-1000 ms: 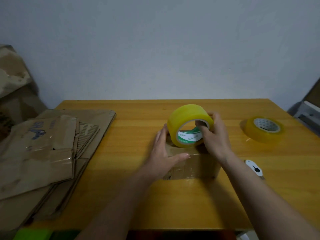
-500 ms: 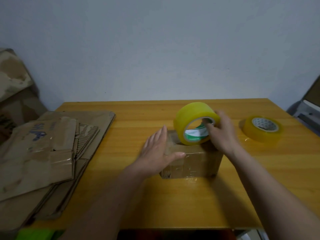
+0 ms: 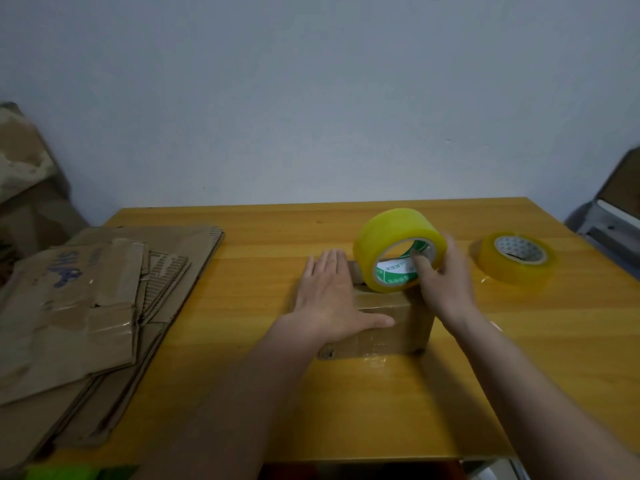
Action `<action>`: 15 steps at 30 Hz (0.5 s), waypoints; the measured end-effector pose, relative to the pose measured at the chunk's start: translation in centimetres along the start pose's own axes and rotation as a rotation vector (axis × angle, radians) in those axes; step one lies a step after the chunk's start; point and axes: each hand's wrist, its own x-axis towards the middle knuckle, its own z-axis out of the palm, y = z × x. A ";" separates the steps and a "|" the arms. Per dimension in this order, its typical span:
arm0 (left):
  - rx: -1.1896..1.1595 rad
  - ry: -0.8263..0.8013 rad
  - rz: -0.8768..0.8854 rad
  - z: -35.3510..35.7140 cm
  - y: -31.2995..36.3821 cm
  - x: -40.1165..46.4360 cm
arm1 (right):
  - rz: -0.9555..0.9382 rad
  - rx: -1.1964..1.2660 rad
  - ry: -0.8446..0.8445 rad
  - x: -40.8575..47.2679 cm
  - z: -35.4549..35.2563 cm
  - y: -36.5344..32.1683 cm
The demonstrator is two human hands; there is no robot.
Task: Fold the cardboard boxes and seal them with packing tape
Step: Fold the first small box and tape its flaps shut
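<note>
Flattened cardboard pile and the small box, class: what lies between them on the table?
In the head view, only bare table lies between the flattened cardboard pile and the small box.

You have a wooden table point(image 3: 346, 403), orange-yellow, smooth, with a satin sheen and visible grain. The small box point(image 3: 388, 327) at centre is brown matt cardboard, with glossy clear tape strips over its top and front. The tape roll point(image 3: 384, 237) on it is glossy yellow-tinted plastic film around a printed green-and-white paper core. The second roll point(image 3: 516, 261) at right looks the same, amber and shiny. The flattened cardboard stack point(image 3: 90, 306) at left is matt and worn, with rough corrugated edges and shiny tape patches.
</note>
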 end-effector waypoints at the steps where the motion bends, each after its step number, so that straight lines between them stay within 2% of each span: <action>1: 0.010 0.020 0.000 0.3 -0.1 0.0 | -0.006 -0.012 -0.011 0.1 -0.1 -0.2; 3: 0.023 0.040 -0.003 0.6 -0.4 0.0 | -0.035 -0.079 -0.014 0.6 -0.9 -0.6; 7: 0.030 0.047 -0.005 0.6 -0.5 0.1 | -0.147 -0.363 0.097 3.2 -5.5 -0.5; 10: 0.051 0.046 -0.001 0.7 -0.3 0.1 | -0.104 -0.576 0.069 3.4 -7.9 1.5; 15: 0.066 0.057 -0.009 0.7 -0.2 0.1 | -0.062 -0.541 0.038 2.6 -7.3 4.1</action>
